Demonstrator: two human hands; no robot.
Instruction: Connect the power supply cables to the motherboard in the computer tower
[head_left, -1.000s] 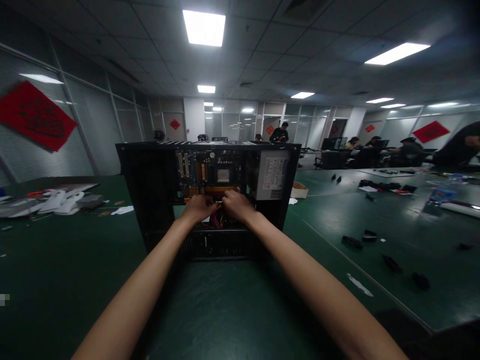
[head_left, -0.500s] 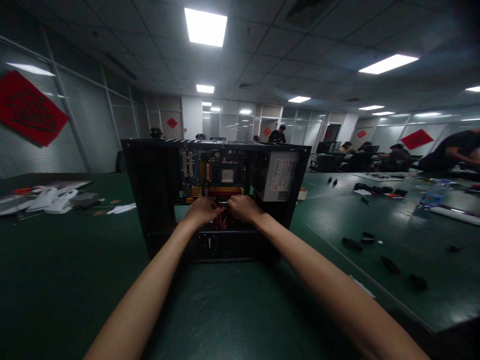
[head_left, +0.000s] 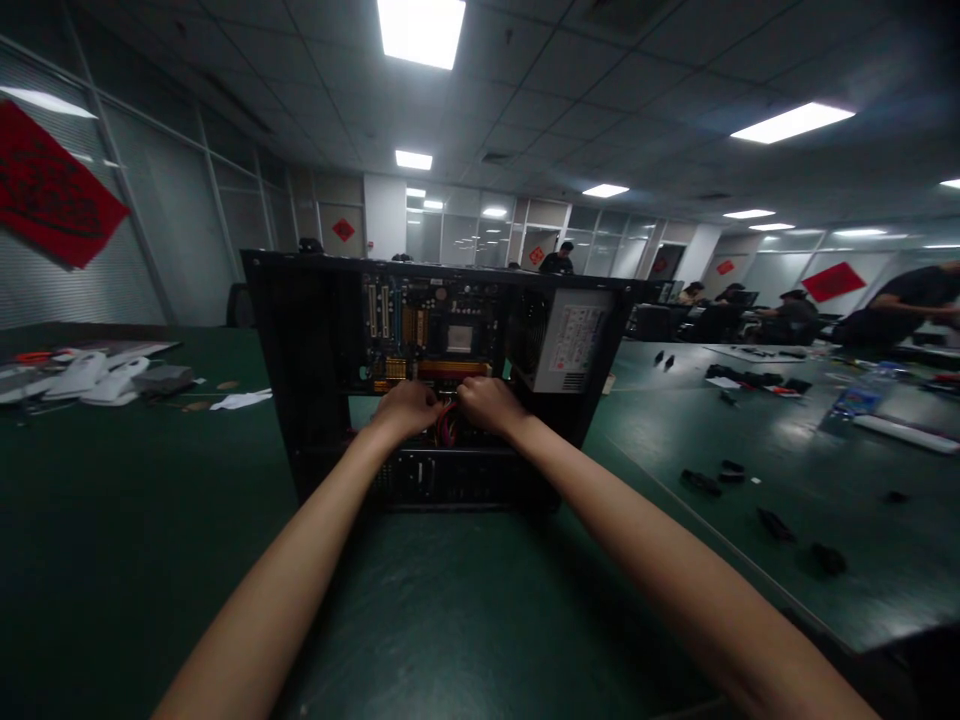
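Note:
A black computer case (head_left: 450,482) stands with its side open on the green table (head_left: 420,600). Inside it are a motherboard (head_left: 431,325) and, at the upper right, a silver power supply (head_left: 571,342). Below the motherboard, my left hand (head_left: 409,408) and my right hand (head_left: 491,404) reach in close together, fingers closed and facing each other. Red and dark cables (head_left: 448,425) hang between them. What either hand pinches is too small and hidden to name.
Grey and white parts (head_left: 97,378) and a paper scrap (head_left: 241,400) lie on the left. To the right are small black pieces (head_left: 701,482), a plastic bottle (head_left: 866,390) and a white strip (head_left: 906,434). Several people are farther back, one leaning (head_left: 907,300) at the far right.
The camera view has shifted slightly, and the case appears a little higher and tilted. My hands remain close together inside it, with more of the red cables showing between them.

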